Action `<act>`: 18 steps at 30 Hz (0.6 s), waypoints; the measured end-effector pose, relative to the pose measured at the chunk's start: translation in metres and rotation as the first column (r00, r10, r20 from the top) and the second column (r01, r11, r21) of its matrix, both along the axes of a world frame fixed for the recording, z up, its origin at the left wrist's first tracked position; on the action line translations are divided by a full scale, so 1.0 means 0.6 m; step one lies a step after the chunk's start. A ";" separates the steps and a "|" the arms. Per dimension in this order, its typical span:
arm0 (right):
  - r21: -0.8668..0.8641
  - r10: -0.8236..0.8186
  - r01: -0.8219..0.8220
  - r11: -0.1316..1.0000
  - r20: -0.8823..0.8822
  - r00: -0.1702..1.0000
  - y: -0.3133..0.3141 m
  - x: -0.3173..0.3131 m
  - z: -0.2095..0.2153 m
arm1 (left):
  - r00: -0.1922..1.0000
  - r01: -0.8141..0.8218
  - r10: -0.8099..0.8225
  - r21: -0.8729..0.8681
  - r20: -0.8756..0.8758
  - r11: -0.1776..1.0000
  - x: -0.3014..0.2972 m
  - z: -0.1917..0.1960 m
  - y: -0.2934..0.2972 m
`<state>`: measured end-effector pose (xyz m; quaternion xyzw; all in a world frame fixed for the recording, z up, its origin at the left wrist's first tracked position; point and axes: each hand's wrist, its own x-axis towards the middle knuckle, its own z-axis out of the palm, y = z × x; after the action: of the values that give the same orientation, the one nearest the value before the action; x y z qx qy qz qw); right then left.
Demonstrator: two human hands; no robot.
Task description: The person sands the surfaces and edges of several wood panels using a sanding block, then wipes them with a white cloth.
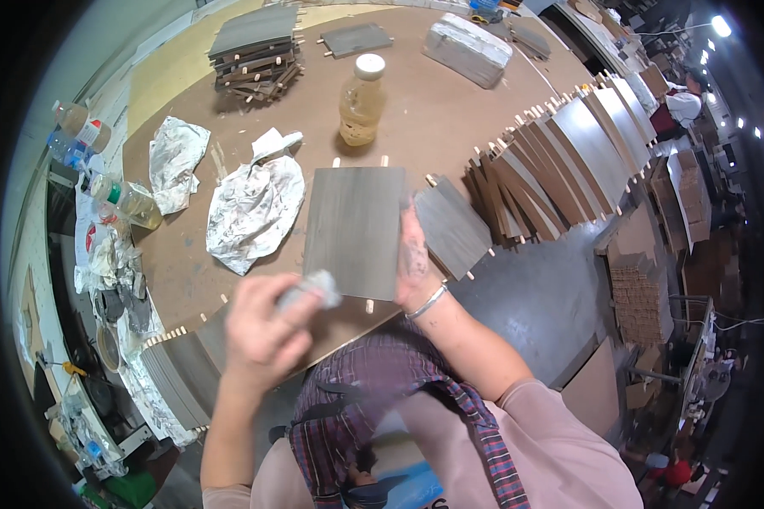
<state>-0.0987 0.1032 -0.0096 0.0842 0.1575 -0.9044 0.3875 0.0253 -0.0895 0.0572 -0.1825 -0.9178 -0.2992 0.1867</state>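
Observation:
A grey wooden panel point(354, 229) with light dowel pegs at its top and bottom edges is held up in front of me. My right hand point(413, 259), a bracelet at its wrist, grips the panel's right edge, fingers behind it. My left hand point(267, 327) is closed on a small whitish cloth wad point(312, 291) near the panel's lower left corner; motion blurs it a little, and I cannot tell whether the wad touches the wood. Another pegged panel point(454, 225) lies just right of my right hand. Beyond the held panel stands a capped bottle of yellowish liquid point(361, 114).
Two crumpled stained cloths point(259, 208) lie left on the brown table point(424, 119). A long row of leaning panels point(560, 157) lines the right edge. Panels are stacked point(257, 59) at the back; a wrapped block point(469, 49) sits back right. More panels point(182, 369) stand at the near left.

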 end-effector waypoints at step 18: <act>0.100 -0.059 0.064 0.993 -0.047 0.997 0.014 0.022 0.004 | 0.997 0.068 -0.068 0.018 -0.037 0.997 -0.014 -0.026 0.056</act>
<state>-0.0857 0.1118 -0.0070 0.0887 0.2089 -0.9084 0.3511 0.0168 -0.0557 0.0413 -0.2173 -0.9045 -0.3109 0.1950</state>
